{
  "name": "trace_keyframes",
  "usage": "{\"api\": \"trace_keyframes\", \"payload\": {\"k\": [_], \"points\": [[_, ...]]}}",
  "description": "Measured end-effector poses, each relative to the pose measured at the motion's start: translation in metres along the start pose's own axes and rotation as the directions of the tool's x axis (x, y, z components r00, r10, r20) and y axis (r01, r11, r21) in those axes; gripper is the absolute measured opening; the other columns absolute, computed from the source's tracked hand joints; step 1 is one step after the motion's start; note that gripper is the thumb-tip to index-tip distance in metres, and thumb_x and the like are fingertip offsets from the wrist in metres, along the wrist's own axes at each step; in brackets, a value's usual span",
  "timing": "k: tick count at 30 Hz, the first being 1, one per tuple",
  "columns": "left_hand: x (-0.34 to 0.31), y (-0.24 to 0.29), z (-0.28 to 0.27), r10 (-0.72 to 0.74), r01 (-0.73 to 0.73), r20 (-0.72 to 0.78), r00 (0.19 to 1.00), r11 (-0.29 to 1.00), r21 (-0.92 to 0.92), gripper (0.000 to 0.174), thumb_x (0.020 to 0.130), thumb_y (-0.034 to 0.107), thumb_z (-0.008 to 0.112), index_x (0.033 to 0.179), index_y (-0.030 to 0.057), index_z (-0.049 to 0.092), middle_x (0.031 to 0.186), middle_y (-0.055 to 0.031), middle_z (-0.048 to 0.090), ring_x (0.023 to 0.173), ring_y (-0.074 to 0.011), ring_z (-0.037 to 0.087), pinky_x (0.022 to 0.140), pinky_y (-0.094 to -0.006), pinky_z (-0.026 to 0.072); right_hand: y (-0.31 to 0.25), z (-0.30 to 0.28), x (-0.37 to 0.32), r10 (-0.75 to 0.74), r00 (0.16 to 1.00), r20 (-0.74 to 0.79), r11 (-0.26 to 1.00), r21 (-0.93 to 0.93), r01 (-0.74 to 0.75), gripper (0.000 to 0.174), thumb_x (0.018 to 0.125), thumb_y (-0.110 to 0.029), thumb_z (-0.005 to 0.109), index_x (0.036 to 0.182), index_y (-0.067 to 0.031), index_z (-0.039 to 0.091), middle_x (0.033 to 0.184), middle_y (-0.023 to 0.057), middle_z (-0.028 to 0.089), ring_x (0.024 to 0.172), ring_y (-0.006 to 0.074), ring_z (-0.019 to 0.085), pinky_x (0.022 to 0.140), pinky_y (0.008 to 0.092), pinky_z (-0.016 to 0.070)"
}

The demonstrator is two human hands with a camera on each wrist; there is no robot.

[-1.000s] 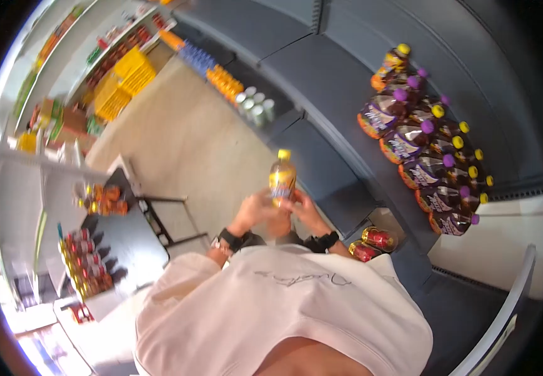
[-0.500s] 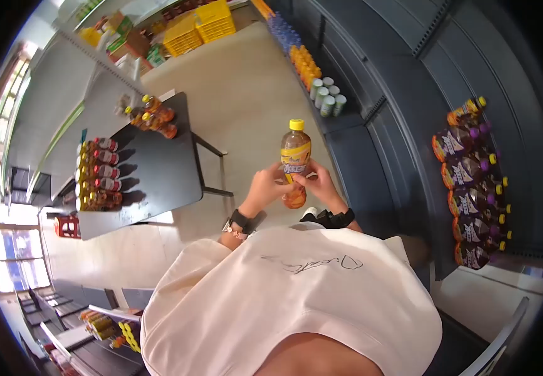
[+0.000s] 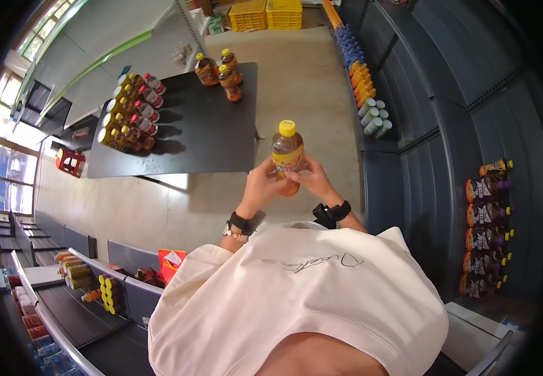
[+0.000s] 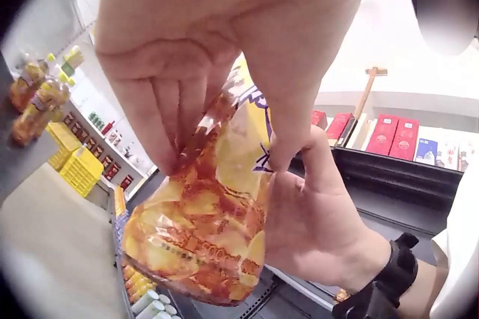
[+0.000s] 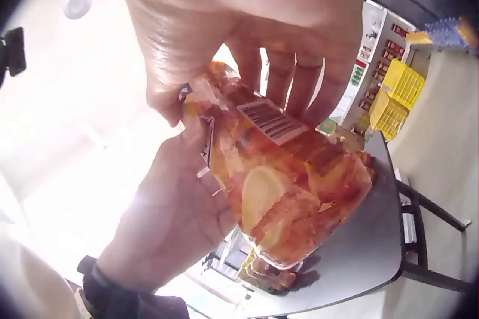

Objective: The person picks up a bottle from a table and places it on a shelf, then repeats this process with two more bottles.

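Observation:
In the head view a plastic drink bottle [image 3: 287, 150] with a yellow cap and yellow label is held upright in front of the body. My left hand [image 3: 262, 187] grips its lower part from the left, while my right hand [image 3: 317, 182] holds it from the right, thumb across the front. Seen from the left wrist, the bottle's orange fruit-print base [image 4: 206, 237] shows under the fingers. A printed barcode [image 5: 271, 122] faces the right wrist camera. Left of the bottle stands a dark table [image 3: 215, 135], its corner close to the left hand.
On the table stand three yellow-capped bottles [image 3: 226, 81] and a block of bottles and cans [image 3: 130, 113]. Dark shelving along the right carries purple-labelled bottles [image 3: 485, 241], white-green cans [image 3: 375, 118] and orange bottles [image 3: 362, 84]. Yellow crates [image 3: 265, 15] stand at the far end. Another stocked shelf [image 3: 93, 313] lies lower left.
The head view has turned, so the table now lies nearer and further right, and the purple-labelled bottles sit further right and lower. Both hands keep hold of the bottle throughout.

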State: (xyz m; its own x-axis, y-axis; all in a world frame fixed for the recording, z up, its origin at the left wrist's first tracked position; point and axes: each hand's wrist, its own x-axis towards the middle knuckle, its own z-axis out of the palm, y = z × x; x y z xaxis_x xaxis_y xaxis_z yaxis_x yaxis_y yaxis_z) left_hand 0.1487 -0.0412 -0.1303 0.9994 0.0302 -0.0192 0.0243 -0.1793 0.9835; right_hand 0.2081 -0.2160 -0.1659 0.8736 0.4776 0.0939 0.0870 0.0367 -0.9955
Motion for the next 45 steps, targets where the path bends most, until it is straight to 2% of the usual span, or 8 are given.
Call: {"api": "trace_keyframes", "payload": {"k": [4, 8, 13, 24, 32, 34, 35, 45], "points": [[-0.017, -0.014, -0.042, 0.035, -0.03, -0.067, 0.997, 0.997, 0.073, 0.059, 0.075, 0.016, 0.075, 0.129, 0.0017, 0.057, 0.109, -0.0142, 0.071, 0.099, -0.0207, 0.07, 0.085, -0.0309, 0.0536, -0.004, 0.048, 0.013, -0.019, 0.999, 0.035, 0.999, 0.039, 0.018, 0.052, 0.079, -0.022, 0.081, 0.124, -0.006, 0.059, 0.106, 0.0037, 0.07, 0.097, 0.0127, 0.064, 0.089, 0.0307, 0.0497], [-0.034, -0.03, -0.079, 0.005, 0.001, -0.096, 0.995, 0.998, 0.058, 0.061, 0.074, 0.012, 0.075, 0.131, 0.003, 0.056, 0.109, -0.0117, 0.072, 0.097, -0.0176, 0.069, 0.086, -0.0307, 0.0525, 0.009, 0.089, 0.021, -0.022, 0.996, 0.087, 0.999, 0.045, 0.018, 0.053, 0.078, -0.022, 0.082, 0.125, -0.0074, 0.06, 0.109, 0.0046, 0.069, 0.098, 0.0136, 0.065, 0.09, 0.0318, 0.0498], [-0.043, -0.048, -0.1, -0.003, 0.009, -0.132, 0.991, 0.999, 0.045, 0.066, 0.071, 0.003, 0.078, 0.133, 0.0028, 0.055, 0.114, -0.0102, 0.07, 0.105, -0.0153, 0.066, 0.09, -0.0313, 0.0516, 0.023, 0.116, 0.025, -0.021, 0.998, 0.067, 0.979, -0.199, 0.033, 0.06, 0.071, -0.026, 0.086, 0.123, -0.0075, 0.061, 0.11, 0.0046, 0.069, 0.102, 0.0147, 0.064, 0.091, 0.033, 0.0495], [-0.02, -0.09, -0.119, -0.089, 0.087, -0.163, 0.983, 0.996, -0.018, 0.064, 0.072, 0.004, 0.079, 0.132, 0.0018, 0.055, 0.116, -0.0118, 0.069, 0.109, -0.0194, 0.066, 0.091, -0.0329, 0.0522, 0.052, 0.122, 0.067, 0.122, 0.977, 0.176, 0.981, -0.172, -0.092, 0.061, 0.069, -0.029, 0.087, 0.122, -0.0091, 0.063, 0.108, 0.0042, 0.069, 0.098, 0.0162, 0.064, 0.087, 0.0322, 0.0497], [0.057, -0.118, -0.154, -0.111, 0.146, -0.235, 0.966, 0.98, 0.139, 0.063, 0.071, 0.013, 0.083, 0.128, 0.0042, 0.057, 0.11, -0.0129, 0.071, 0.105, -0.0233, 0.069, 0.086, -0.0341, 0.0536, 0.071, 0.121, 0.159, 0.065, 0.969, 0.24, 0.97, -0.241, -0.005, 0.059, 0.069, -0.022, 0.088, 0.119, -0.0045, 0.061, 0.111, 0.0078, 0.069, 0.098, 0.0193, 0.068, 0.086, 0.0353, 0.0554], [0.086, -0.128, -0.162, -0.11, 0.195, -0.287, 0.952, 0.938, 0.288, 0.063, 0.07, 0.015, 0.084, 0.127, 0.0062, 0.057, 0.11, -0.0141, 0.07, 0.105, -0.0274, 0.068, 0.085, -0.0357, 0.0539, 0.071, 0.118, 0.189, 0.13, 0.957, 0.259, 0.947, -0.318, -0.042, 0.06, 0.069, -0.021, 0.088, 0.12, -0.0056, 0.061, 0.111, 0.0093, 0.069, 0.098, 0.0206, 0.069, 0.09, 0.0339, 0.0551], [0.101, -0.141, -0.166, -0.112, 0.187, -0.292, 0.95, 0.952, 0.242, 0.063, 0.07, 0.016, 0.085, 0.126, 0.0075, 0.056, 0.111, -0.0154, 0.07, 0.106, -0.0317, 0.067, 0.085, -0.0381, 0.0538, 0.075, 0.119, 0.203, 0.091, 0.97, 0.225, 0.934, -0.358, -0.005, 0.061, 0.069, -0.021, 0.088, 0.121, -0.0055, 0.06, 0.113, 0.0108, 0.069, 0.101, 0.0217, 0.069, 0.093, 0.0332, 0.0541], [0.242, -0.189, -0.203, -0.213, 0.304, -0.247, 0.945, 0.848, 0.434, 0.054, 0.074, 0.015, 0.08, 0.121, 0.0089, 0.055, 0.109, -0.0185, 0.068, 0.104, -0.0393, 0.064, 0.083, -0.0429, 0.0531, 0.165, 0.108, 0.321, 0.058, 0.984, 0.168, 0.973, -0.229, -0.018, 0.067, 0.071, -0.012, 0.084, 0.129, -0.0068, 0.051, 0.119, 0.0122, 0.064, 0.108, 0.0242, 0.066, 0.095, 0.0346, 0.0536]]}}
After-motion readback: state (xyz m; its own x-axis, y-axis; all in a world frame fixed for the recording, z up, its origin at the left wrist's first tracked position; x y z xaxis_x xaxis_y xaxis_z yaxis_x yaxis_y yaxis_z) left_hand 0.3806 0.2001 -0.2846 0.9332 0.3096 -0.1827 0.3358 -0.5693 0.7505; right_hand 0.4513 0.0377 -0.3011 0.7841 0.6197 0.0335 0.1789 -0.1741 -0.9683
